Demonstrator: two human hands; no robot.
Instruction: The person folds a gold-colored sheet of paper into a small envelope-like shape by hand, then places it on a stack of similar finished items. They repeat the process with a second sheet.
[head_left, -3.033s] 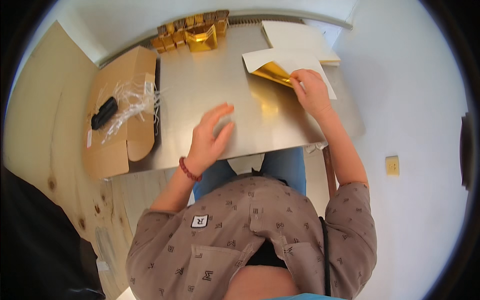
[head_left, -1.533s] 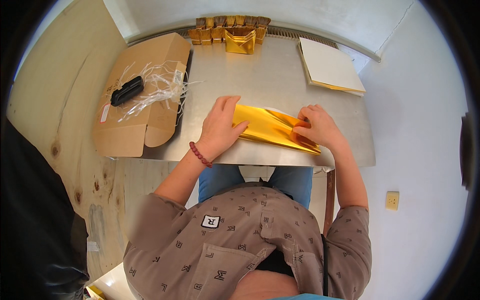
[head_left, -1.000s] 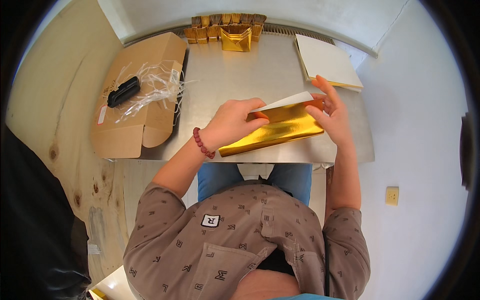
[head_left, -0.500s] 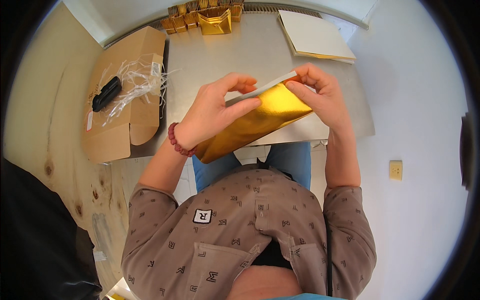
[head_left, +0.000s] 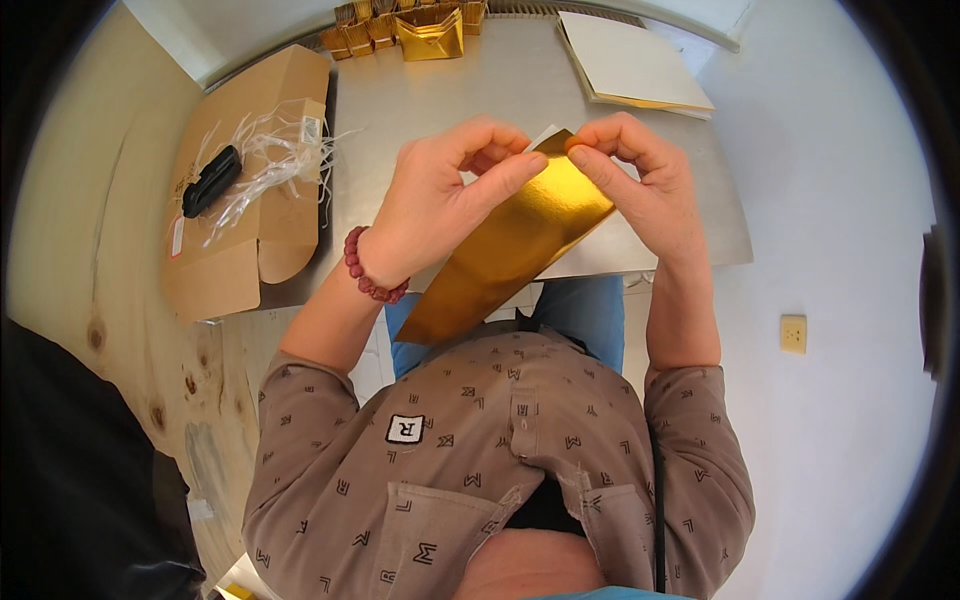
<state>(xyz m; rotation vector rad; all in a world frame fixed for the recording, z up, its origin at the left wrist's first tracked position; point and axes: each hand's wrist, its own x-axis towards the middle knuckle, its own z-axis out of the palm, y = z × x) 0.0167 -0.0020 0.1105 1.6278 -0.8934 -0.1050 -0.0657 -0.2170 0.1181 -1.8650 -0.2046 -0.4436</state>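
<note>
Above the table's near edge, a shiny gold paper sheet (head_left: 500,255) hangs between my hands, its lower end reaching toward my shirt. Its far end is bent, and a bit of the pale reverse side shows between the two thumbs. My left hand (head_left: 450,185), with a dark red bead bracelet on the wrist, pinches the sheet's far end with thumb and fingers. Close beside it, my right hand (head_left: 640,180) grips the right corner between thumb and forefinger. The left fingers behind the sheet are partly hidden.
A brown cardboard sheet (head_left: 285,90) on the table's left bears clear plastic strips (head_left: 262,185) and a black stapler-like tool (head_left: 212,182). Folded gold paper pieces (head_left: 432,35) stand at the back. A stack of white-backed sheets (head_left: 635,60) lies far right on the metal table (head_left: 450,90).
The gold sheet has turned steeper, and its lower end has dropped nearer my shirt. My left hand has slid toward the right one, and the far end is now bent between them.
</note>
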